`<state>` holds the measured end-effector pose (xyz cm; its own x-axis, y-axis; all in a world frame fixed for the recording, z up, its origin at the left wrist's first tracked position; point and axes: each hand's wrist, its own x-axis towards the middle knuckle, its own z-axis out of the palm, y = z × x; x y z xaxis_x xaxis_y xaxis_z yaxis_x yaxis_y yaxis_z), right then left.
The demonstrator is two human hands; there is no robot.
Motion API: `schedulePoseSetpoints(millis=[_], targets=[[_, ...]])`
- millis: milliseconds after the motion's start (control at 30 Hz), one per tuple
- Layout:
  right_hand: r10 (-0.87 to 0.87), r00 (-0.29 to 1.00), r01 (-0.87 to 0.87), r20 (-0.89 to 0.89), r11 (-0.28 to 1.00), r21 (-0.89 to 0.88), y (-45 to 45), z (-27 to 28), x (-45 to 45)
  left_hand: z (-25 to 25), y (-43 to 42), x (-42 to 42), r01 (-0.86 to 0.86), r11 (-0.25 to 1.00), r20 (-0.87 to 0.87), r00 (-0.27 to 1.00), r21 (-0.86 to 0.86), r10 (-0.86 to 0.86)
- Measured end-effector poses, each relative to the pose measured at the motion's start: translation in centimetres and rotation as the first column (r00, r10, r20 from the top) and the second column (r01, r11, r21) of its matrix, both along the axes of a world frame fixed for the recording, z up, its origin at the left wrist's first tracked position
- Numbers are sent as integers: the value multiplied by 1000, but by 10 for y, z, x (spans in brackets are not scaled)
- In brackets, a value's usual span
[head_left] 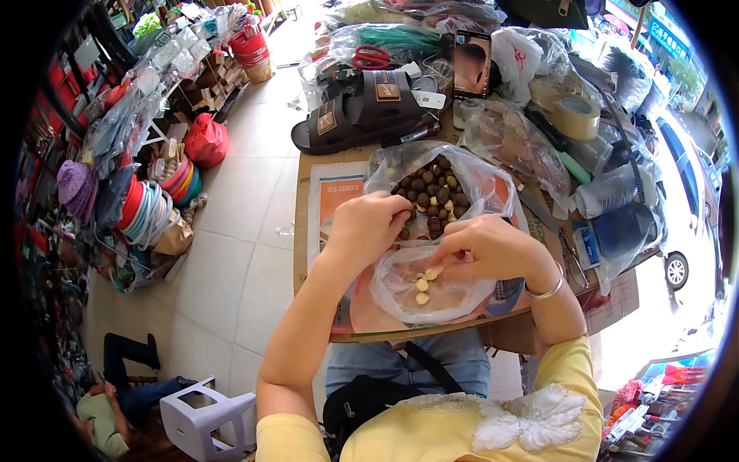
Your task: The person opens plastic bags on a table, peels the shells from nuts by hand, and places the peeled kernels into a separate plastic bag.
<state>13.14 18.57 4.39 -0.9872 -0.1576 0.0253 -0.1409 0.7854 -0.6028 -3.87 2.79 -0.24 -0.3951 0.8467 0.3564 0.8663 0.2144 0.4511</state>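
A clear plastic bag (493, 189) lies open on the table, holding many round brown nuts (435, 192) that look like macadamias, with a few pale ones among them. My left hand (366, 225) is at this bag's left edge, fingers closed in a pinch beside the nuts; whatever is in them is hidden. Nearer to me sits a second clear bag (392, 289) with several cream-coloured kernels (422, 291). Over its right side my right hand (486, 248) hangs with curled fingers, their tips close to the kernels. I cannot make out what it holds.
Dark sandals (366, 115), red-handled scissors (371, 57), a propped phone (471, 65) and a tape roll (576, 117) crowd the table's back. A knife (539, 209) lies at the right. A plastic stool (208, 420) and a seated person (108, 416) are at lower left.
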Motion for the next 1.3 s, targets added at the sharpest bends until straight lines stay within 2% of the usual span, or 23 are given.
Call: schedulePoseSetpoints(millis=[67, 100, 133, 200, 233, 367, 433, 533, 567, 633, 767, 833, 967, 1033, 1167, 1233, 1267, 1300], targets=[[-99, 995, 100, 31, 993, -65, 2, -2, -3, -3, 10, -2, -6, 994, -54, 999, -113, 0], [-122, 987, 121, -107, 993, -14, 8, -10, -6, -5, 15, -2, -4, 994, -54, 999, -111, -2], [-124, 986, 124, -108, 992, -13, 9, -12, -10, -6, 19, -2, -23, 992, -52, 998, -122, 17], [-231, 946, 268, -227, 952, 150, 6, -13, -19, -4, 23, -2, -38, 991, -52, 998, -132, 31], [-225, 925, 297, -306, 931, 211, 9, -25, -25, -2, 23, -2, -54, 984, -28, 998, -167, 50], [-241, 902, 367, -358, 865, 341, 11, -37, -42, 1, 20, -3, -82, 979, 58, 994, -188, 94], [-303, 860, 477, -411, 764, 435, 10, -36, -47, 0, 18, -7, -76, 979, 73, 993, -190, 91], [-322, 800, 550, -506, 730, 405, 14, -41, -50, -1, 18, -8, -75, 980, 104, 990, -183, 95], [-323, 800, 551, -506, 729, 406, 15, -41, -50, -2, 18, -8, -80, 982, 117, 988, -172, 101], [-302, 818, 495, -489, 803, 332, 14, -40, -48, -10, 19, -11, -75, 989, 117, 989, -129, 90], [-236, 881, 397, -409, 839, 372, 8, -40, -51, -11, 17, -11, -76, 993, 108, 990, -90, 85], [-218, 892, 400, -396, 789, 466, 7, -45, -58, -18, 17, -13, -65, 997, 93, 993, -44, 69], [-224, 921, 370, -317, 758, 537, 5, -39, -69, -29, 14, -16, -41, 997, 78, 996, 63, 36], [-257, 947, 321, -194, 732, 600, 5, -37, -77, -28, 13, -15, -39, 997, 74, 997, 71, 33], [-294, 942, 331, -164, 719, 611, 6, -35, -80, -28, 10, -14, -41, 995, 92, 995, 90, 32], [-293, 888, 434, -355, 788, 436, 4, -26, -65, -30, 9, -15, -37, 992, 84, 996, 122, 26], [-287, 891, 428, -351, 788, 443, 4, -19, -55, -32, 9, -15, -31, 989, 76, 997, 146, 20], [-281, 904, 382, -323, 869, 313, 4, -8, -42, -32, 8, -15, -38, 988, 84, 996, 150, 25]])
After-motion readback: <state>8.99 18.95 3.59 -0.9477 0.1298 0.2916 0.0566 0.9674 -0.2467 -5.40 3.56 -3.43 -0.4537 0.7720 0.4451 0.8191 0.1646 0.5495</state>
